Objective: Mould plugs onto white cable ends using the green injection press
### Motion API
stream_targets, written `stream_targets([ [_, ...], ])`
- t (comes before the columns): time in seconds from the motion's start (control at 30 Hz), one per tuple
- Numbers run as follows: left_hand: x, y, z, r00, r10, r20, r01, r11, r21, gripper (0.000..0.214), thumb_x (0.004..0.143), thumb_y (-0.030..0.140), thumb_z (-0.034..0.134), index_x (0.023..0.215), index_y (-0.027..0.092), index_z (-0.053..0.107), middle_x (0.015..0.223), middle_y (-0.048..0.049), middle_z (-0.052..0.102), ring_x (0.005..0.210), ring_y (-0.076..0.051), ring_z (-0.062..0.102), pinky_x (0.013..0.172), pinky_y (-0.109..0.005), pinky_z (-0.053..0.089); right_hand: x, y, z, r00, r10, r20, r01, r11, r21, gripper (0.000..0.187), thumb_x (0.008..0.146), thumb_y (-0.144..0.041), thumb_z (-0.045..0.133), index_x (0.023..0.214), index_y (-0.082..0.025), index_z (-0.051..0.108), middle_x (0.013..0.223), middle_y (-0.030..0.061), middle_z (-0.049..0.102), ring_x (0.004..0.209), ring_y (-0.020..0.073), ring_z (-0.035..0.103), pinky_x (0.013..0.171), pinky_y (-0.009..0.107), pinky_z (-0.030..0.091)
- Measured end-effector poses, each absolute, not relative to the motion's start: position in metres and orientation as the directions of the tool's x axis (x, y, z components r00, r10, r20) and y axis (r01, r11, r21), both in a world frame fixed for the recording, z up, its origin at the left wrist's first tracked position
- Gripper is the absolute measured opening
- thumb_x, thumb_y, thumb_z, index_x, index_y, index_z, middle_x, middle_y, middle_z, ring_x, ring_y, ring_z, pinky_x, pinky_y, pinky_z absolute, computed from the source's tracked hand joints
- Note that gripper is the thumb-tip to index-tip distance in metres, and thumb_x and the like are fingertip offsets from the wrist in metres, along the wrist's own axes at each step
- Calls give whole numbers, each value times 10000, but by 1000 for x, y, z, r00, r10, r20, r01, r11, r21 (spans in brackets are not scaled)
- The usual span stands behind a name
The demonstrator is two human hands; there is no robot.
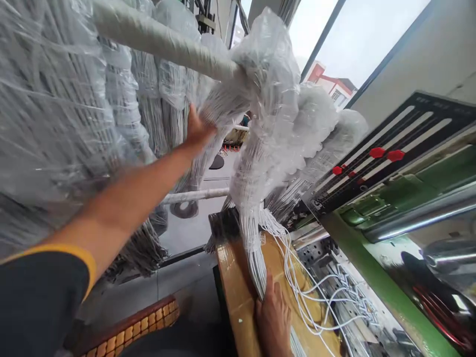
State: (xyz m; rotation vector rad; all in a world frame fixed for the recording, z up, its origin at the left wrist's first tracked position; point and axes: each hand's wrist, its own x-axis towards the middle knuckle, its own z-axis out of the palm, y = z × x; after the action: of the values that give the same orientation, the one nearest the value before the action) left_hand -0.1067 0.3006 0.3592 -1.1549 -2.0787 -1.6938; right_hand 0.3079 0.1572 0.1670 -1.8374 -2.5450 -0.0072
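A bundle of thin white cables (256,265), partly wrapped in clear plastic, comes down from a padded rail (167,42) onto a tan tabletop (232,302). Near the table's front, my right hand (275,317) is closed over the lower part of this bundle, and cable ends show below it. My left hand (200,130) is stretched out at the upper hanging cables (225,104), just under the rail. Its thumb points up; motion smears its other fingers, so I cannot tell whether they grip. Loose white cables (297,282) curl across the table's right side.
Plastic-wrapped cable bundles (122,94) hang thickly at the left. On the right stands a green machine (386,292) with a black slotted plate (394,144) carrying red knobs. A lower rail (201,195) crosses behind the table, and a beaded seat (130,329) is below my left arm.
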Motion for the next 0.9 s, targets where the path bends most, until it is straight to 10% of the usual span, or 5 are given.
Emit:
stream_targets([
  [0.1, -20, 234, 293, -554, 438, 708, 713, -189, 675, 693, 920, 228, 547, 1483, 261, 144, 1540, -97, 280, 1401, -242, 320, 1151, -432, 317, 332, 133, 154, -261, 957, 125, 964, 264, -5, 914, 781, -100, 469, 1528, -257, -33, 1153, 94, 620, 1007, 295, 615, 838, 412, 478],
  [0.17, 38, 195, 251, -37, 603, 797, 698, -555, 453, 628, 897, 258, 572, 1448, 358, 285, 1446, -19, 450, 1320, -239, 444, 1109, -421, 384, 357, 107, 149, -198, 967, 159, 980, 199, 10, 986, 745, -114, 506, 1522, -250, -86, 1235, 107, 595, 1079, 313, 580, 901, 442, 453],
  [0.3, 143, 167, 215, 839, 413, 354, 359, -910, 209, 932, 729, 514, 747, 1480, 206, 290, 1520, -152, 357, 1393, -340, 325, 1164, -535, 218, 416, 47, 165, -42, 999, 20, 999, 41, 36, 933, 672, -133, 528, 1522, -170, 145, 1396, 121, 502, 1259, 301, 461, 1041, 442, 364],
  [0.7, 229, 183, 176, 882, 463, 83, 447, -880, 160, 668, 803, 227, 684, 1414, 174, 417, 1280, -151, 584, 1103, -309, 567, 883, -412, 474, 490, -23, 207, 50, 998, 38, 967, -57, 247, 541, 837, -199, 562, 1373, -177, 493, 1406, 95, 539, 1279, 262, 469, 1012, 390, 335],
  [0.9, 230, 204, 197, 937, 348, 37, 300, -853, 428, 896, 656, 635, 735, 1389, 204, 452, 1409, -127, 505, 1262, -321, 481, 1042, -423, 384, 485, 27, 226, 210, 966, 150, 968, -227, 105, 307, 979, -341, 431, 1163, -213, 640, 1062, 76, 684, 991, 204, 595, 879, 318, 412],
])
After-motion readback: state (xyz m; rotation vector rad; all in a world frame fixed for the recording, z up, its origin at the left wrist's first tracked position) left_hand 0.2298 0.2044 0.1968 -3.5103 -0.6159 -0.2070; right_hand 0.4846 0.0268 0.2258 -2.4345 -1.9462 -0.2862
